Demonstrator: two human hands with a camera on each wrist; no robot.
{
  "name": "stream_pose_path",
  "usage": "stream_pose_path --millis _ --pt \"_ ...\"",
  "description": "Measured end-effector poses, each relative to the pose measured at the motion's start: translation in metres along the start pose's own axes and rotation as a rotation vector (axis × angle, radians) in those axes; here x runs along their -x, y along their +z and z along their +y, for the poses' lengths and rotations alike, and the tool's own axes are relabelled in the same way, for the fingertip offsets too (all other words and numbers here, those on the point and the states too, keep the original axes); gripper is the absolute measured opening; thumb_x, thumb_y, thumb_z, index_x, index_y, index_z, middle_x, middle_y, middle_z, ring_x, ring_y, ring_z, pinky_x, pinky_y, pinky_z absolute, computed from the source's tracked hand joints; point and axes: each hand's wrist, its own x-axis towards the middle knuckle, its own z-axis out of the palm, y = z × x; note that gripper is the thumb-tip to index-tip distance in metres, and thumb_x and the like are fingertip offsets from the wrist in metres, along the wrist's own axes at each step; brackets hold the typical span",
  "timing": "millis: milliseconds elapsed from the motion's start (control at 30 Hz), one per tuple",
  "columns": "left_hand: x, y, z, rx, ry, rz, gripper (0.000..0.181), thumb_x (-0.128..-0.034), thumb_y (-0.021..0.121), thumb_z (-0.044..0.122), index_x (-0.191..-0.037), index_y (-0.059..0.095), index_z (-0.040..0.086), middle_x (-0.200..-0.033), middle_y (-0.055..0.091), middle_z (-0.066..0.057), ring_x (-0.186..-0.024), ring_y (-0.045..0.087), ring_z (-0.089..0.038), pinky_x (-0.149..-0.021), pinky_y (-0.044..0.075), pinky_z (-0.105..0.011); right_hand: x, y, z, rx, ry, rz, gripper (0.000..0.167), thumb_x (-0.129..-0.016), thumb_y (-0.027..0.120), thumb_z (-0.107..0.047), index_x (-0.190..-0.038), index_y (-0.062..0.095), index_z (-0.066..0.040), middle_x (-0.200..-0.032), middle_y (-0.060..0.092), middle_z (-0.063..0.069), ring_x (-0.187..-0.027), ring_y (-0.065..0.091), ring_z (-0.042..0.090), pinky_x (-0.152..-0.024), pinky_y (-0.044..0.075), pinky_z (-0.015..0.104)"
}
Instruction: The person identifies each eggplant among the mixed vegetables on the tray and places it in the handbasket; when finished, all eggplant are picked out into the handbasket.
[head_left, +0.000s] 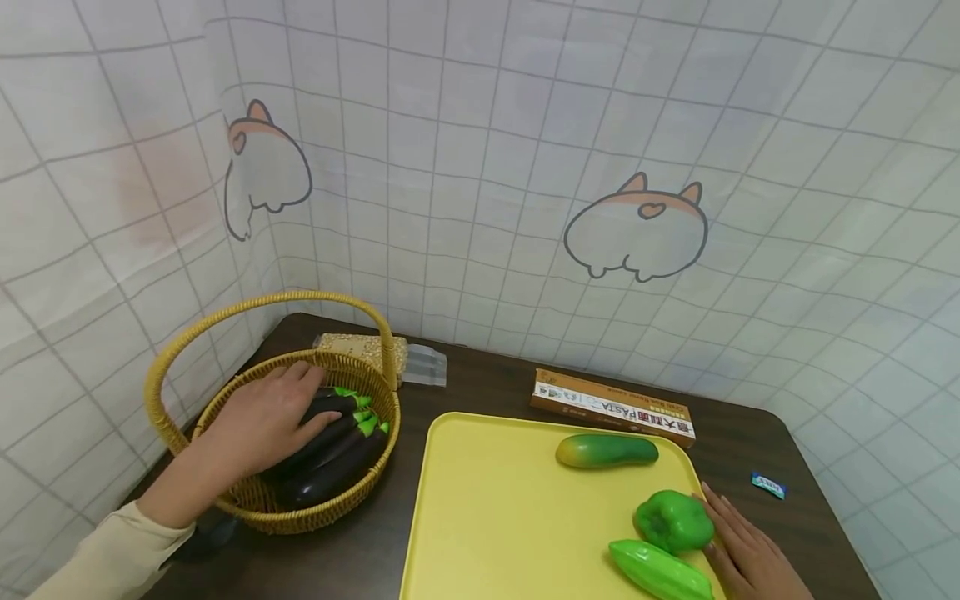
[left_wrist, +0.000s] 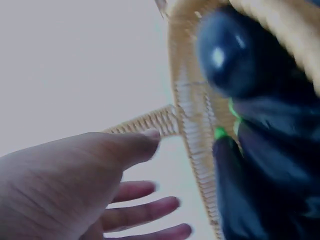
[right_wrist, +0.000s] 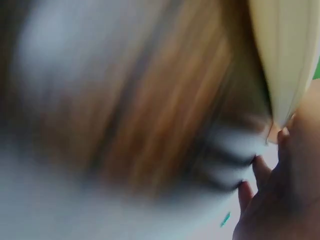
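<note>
My left hand (head_left: 270, 421) is over the wicker basket (head_left: 392, 467), its fingers loosely bent above several dark eggplants (head_left: 333, 467) with green stems. In the left wrist view, nothing shows between the thumb and fingers of that hand (left_wrist: 60, 175), and the eggplants (left_wrist: 270, 150) lie to its right. My right hand (head_left: 753, 550) rests with extended fingers along the right edge of the yellow tray (head_left: 487, 500). Beside it on the tray are a green bell pepper (head_left: 675, 521) and a long, ridged green vegetable (head_left: 660, 571). Farther back lies a green-and-yellow papaya-like fruit (head_left: 606, 450).
A pasta box (head_left: 611, 406) lies behind the tray. Behind the basket is a clear bag of pale grains (head_left: 360, 346). A small blue packet (head_left: 768, 485) sits at the right on the dark table (head_left: 480, 379). The basket's tall handle (head_left: 300, 296) arches over it.
</note>
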Motion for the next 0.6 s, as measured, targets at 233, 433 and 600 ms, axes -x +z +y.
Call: stream_pose_path --millis 233,433,600 --pt "0.001 0.005 0.032 0.030 0.146 0.211 0.070 -0.1109 0.040 0.060 -0.133 0.059 -0.004 -0.119 0.066 -0.020 -0.092 0.068 -0.036 -0.072 0.058 -0.049 -0.002 -0.028 -0.009 0.055 -0.004 -0.046 0.055 -0.110 0.062 -0.023 -0.162 0.046 -0.014 -0.172 0.028 -0.003 -0.142 0.010 -0.021 -0.100 0.034 0.010" --pt "0.008 0.010 0.057 0.102 0.198 0.198 0.068 -0.1095 0.048 0.058 -0.144 0.058 0.001 -0.137 0.060 -0.018 -0.115 0.063 -0.037 -0.092 0.054 -0.053 -0.008 -0.051 -0.014 0.083 0.026 -0.047 0.054 -0.110 0.060 -0.017 -0.160 0.044 -0.005 -0.171 0.007 -0.023 -0.138 0.003 -0.024 -0.089 0.055 0.050" --pt "0.008 0.012 0.075 0.148 0.245 0.125 0.079 -0.1036 0.063 0.054 -0.163 0.039 0.008 -0.161 0.042 -0.015 -0.142 0.046 -0.035 -0.112 0.040 -0.054 -0.010 -0.061 -0.024 0.103 0.024 -0.007 0.064 -0.109 0.063 -0.019 -0.166 0.036 -0.014 -0.174 0.016 -0.013 -0.145 0.034 0.005 -0.085 0.054 0.058"
